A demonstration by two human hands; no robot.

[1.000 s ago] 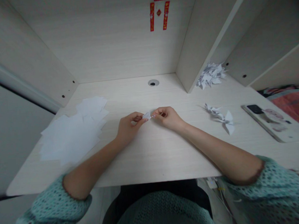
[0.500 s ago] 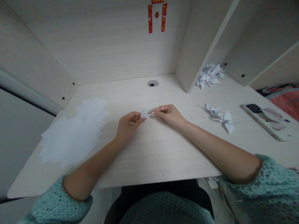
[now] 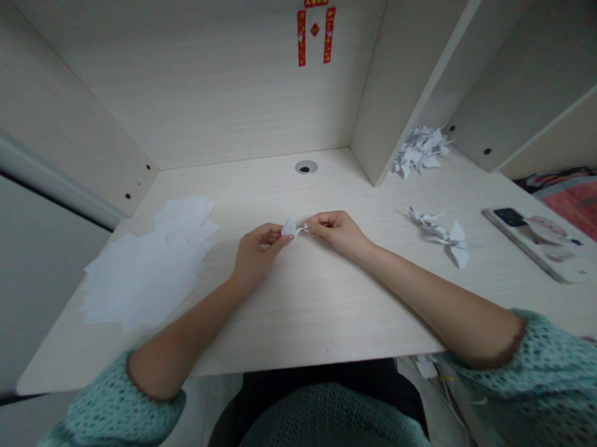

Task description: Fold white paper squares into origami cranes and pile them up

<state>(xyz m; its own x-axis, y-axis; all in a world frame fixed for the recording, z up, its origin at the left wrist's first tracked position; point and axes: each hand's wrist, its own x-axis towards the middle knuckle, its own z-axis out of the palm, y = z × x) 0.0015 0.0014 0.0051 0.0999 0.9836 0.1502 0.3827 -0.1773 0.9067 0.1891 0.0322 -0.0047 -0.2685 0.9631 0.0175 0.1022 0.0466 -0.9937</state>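
Left hand (image 3: 258,253) pinching a small folded paper (image 3: 289,228) at the middle of the desk (image 3: 303,303); right hand (image 3: 339,231) pinching its thin end (image 3: 300,229). Others, left to right: spread white sheets (image 3: 145,268), divider (image 3: 405,64), folded-paper pile (image 3: 419,152) beside it, loose folded pieces (image 3: 457,238), phone (image 3: 537,247).

it's one tiny bit of folded white paper (image 3: 289,227), pretty much in the middle of the scene left to right. the left part is a wider flap with a kinda pointy tip aimed at the far side, and a skinny, slightly bent strip runs off to the right. it's pinched at both ends so bits are hidden, and honestly too small to make out the creases.
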